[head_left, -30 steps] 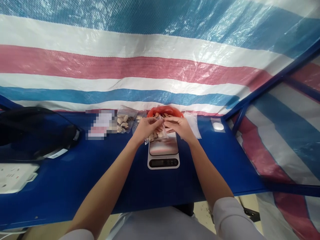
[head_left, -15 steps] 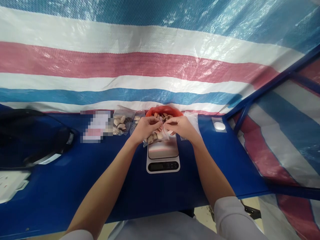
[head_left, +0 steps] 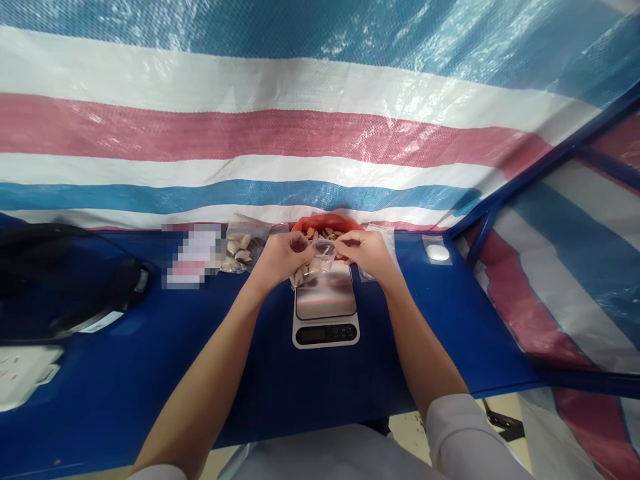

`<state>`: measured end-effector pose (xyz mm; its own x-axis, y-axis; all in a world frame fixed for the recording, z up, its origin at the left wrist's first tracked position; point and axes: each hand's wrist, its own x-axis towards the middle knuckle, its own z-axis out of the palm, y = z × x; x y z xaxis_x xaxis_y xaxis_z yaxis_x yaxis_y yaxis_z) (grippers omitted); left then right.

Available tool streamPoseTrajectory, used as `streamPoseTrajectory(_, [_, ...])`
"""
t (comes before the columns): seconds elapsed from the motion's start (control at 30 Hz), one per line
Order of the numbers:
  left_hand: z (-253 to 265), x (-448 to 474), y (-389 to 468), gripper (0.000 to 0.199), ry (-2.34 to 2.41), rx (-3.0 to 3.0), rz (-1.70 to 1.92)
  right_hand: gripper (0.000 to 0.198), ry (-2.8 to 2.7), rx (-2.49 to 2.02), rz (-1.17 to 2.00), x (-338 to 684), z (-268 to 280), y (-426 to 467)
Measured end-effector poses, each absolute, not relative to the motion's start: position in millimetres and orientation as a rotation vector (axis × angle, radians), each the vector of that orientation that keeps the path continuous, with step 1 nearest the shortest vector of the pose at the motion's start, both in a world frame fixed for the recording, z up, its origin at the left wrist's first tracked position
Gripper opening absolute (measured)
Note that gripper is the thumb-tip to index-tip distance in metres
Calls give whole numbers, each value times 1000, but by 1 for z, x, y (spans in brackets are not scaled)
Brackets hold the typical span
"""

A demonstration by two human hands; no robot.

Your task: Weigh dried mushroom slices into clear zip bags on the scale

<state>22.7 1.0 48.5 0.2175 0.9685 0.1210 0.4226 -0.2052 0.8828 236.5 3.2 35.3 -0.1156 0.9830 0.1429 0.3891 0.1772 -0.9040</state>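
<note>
A small clear plastic bag with several pale, tan pieces inside hangs over the back of a kitchen scale. My left hand pinches one side of the bag's mouth. On the other side, the fingers of my right hand are closed at the bag's edge. Between the two hands the mouth looks spread apart. Just behind them lies a red bag with brown, nut-like pieces in it. The scale's display is too dark to read.
Left of my hands stands a filled clear bag, beside a blurred-out card. A plastic packet lies behind my right hand. Farther right is a small packet with a white round thing. A black bag and a white box sit far left.
My hands have drawn slightly apart, and the mouth of the clear bag between them has spread open. The scale and the other bags stay in place.
</note>
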Motion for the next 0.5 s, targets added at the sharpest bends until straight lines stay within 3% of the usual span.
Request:
streamPoseTrajectory(0.2, [60, 35, -6, 34, 1442, 1845, 907, 13, -1693, -1279, 921, 225, 46, -7])
streamPoseTrajectory(0.5, [57, 36, -13, 16, 1469, 1944, 883, 14, -1861, -1344, 724, 224, 47, -14])
